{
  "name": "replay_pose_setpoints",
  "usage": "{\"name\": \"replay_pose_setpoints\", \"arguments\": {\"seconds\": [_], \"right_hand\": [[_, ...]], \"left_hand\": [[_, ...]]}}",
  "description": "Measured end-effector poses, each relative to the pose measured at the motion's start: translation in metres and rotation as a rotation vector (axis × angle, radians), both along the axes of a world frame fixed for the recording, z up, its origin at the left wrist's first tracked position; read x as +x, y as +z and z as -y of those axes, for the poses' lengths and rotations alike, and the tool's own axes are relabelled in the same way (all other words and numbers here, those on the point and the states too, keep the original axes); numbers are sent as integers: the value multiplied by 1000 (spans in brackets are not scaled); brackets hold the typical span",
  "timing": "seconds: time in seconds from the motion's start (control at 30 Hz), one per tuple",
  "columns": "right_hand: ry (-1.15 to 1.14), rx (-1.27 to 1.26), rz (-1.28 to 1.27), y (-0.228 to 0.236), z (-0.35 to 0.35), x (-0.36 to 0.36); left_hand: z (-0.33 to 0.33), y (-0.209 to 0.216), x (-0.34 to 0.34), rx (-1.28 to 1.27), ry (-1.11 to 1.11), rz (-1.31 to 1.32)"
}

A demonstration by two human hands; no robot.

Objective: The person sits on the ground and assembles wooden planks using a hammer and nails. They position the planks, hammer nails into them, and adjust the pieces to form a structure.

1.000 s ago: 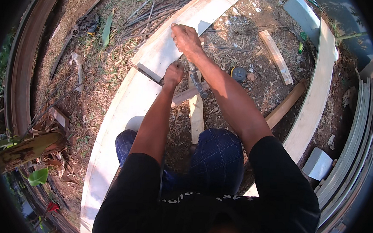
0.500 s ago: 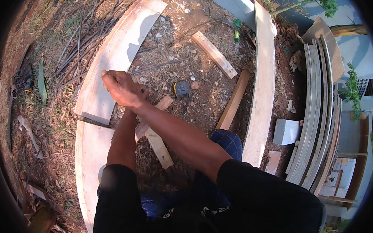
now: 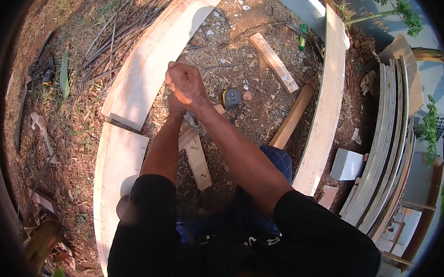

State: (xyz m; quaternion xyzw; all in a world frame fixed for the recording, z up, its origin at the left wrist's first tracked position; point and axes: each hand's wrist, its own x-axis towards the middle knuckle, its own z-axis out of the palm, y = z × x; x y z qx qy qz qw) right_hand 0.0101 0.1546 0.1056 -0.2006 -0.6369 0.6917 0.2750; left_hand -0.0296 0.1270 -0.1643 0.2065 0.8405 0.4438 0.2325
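Head view, and up front comes the right hand (image 3: 185,85), fingers curled together into a fist; whether anything sits inside it, I can't tell. Tucked behind is the left hand (image 3: 175,105), mostly covered, so its grip can't be told either. A sliver of grey metal tool (image 3: 190,119) peeks out between the forearms (image 3: 241,144), the rest out of sight, near a pale wood strip (image 3: 199,163). To the edges: the upper pale board (image 3: 151,61) runs to the top border, the lower pale board (image 3: 118,158) slips behind the left sleeve (image 3: 144,219), a narrow dark gap between them. Open room? Bare soil (image 3: 252,126) right of the hands, a tape measure (image 3: 232,97) on it, the long board (image 3: 325,103) bounding the far side. Legs (image 3: 279,162) mostly lost in shadow.
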Motion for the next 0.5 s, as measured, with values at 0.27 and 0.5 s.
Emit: {"name": "replay_pose_setpoints", "arguments": {"seconds": [0.27,0.5], "right_hand": [[34,-66,226,-5,18,-24],[-98,495,278,-30,22,-20]], "left_hand": [[4,4,6,4,37,-7],[-6,3,22,63,4,-41]]}}
